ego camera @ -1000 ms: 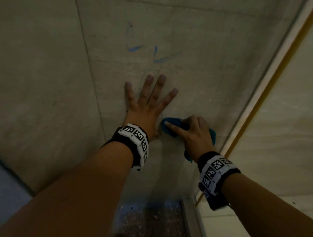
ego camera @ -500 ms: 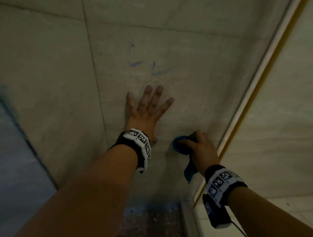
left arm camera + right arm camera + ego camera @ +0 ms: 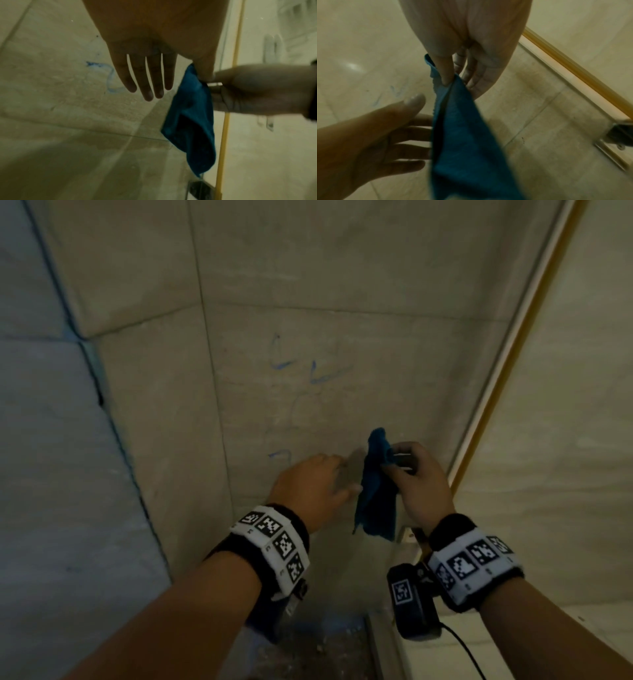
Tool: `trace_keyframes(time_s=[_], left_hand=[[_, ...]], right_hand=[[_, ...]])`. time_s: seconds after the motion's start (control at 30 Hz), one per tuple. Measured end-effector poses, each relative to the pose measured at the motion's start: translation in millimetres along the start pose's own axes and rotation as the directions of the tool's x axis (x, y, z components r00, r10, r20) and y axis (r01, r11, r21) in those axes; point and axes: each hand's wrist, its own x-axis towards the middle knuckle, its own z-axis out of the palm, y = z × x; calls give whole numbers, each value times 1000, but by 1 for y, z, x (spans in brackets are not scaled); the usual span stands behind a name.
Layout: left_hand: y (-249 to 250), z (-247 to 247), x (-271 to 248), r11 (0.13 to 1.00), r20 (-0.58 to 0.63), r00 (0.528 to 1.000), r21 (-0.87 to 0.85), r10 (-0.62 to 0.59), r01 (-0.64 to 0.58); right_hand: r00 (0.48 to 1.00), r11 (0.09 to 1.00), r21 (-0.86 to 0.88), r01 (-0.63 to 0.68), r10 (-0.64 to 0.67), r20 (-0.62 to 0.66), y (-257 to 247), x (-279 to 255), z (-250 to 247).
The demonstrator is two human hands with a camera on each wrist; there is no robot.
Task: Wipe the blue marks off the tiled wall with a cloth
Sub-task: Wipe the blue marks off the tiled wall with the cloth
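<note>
Off the beige tiled wall (image 3: 376,285) now: right hand (image 3: 419,481) pinches the dangling blue cloth (image 3: 375,491), left hand (image 3: 310,486), fingers straight, reaches in; blue marks (image 3: 322,374) remain, wiping paused.

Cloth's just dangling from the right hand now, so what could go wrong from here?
The right hand only pinches the top edge of the cloth, so it may slip once pressed to the wall. Hanging unfolded, it gives a thin wiping pad. The open left hand covers part of the lowest blue mark, which could get missed.
</note>
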Motion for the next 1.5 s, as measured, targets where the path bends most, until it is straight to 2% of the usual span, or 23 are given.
trace_keyframes(time_s=[0.07,0.17,0.27,0.47,0.6,0.63,0.7,0.77,0.83,0.97,1.03,1.13,1.27,1.4,1.5], left_hand=[[4,1,-1,988,43,996,-128,-77,82],[10,2,-1,993,67,997,-111,-39,46],[11,4,0,991,30,999,-130,-15,19],[1,-4,1,950,-95,995,-311,-7,-23],[-1,-12,1,940,-111,994,-338,13,-50],[1,-13,1,934,-106,994,-355,14,-51],[6,-18,3,918,-106,994,-394,8,-49],[12,-22,4,897,-116,993,-438,7,-57],[19,-26,6,871,-111,994,-487,9,-62],[19,-29,8,882,-158,987,-468,-35,-44],[13,-28,7,931,-247,967,-363,-57,-38],[11,-23,3,975,-358,934,-201,14,-92],[21,-11,-2,964,-294,949,-197,117,-180],[25,-7,-1,950,-287,949,-237,131,-203],[29,-11,2,935,-294,950,-293,110,-199]], right_hand=[[998,995,75,-65,63,26,-8,-1,0],[993,980,166,-108,96,73,-19,-4,1],[989,974,194,-115,95,109,-28,-6,1],[996,998,-30,-50,51,67,-26,-4,-8],[1000,983,-186,-3,5,9,-22,-4,-15],[999,983,-185,4,3,37,-24,-4,-16],[983,985,-168,30,1,183,-30,-6,-16],[931,987,-153,59,1,364,-35,-8,-13],[900,975,-201,91,6,436,-38,-9,-7],[933,971,-212,112,-29,360,-37,-3,-3],[948,976,-202,83,-15,317,-36,-1,-5],[964,991,-130,34,2,266,-38,1,-6],[960,1000,-10,5,-2,279,-45,5,-5],[961,994,102,25,-52,273,-53,8,-3],[957,969,241,-45,-27,288,-61,8,-1]])
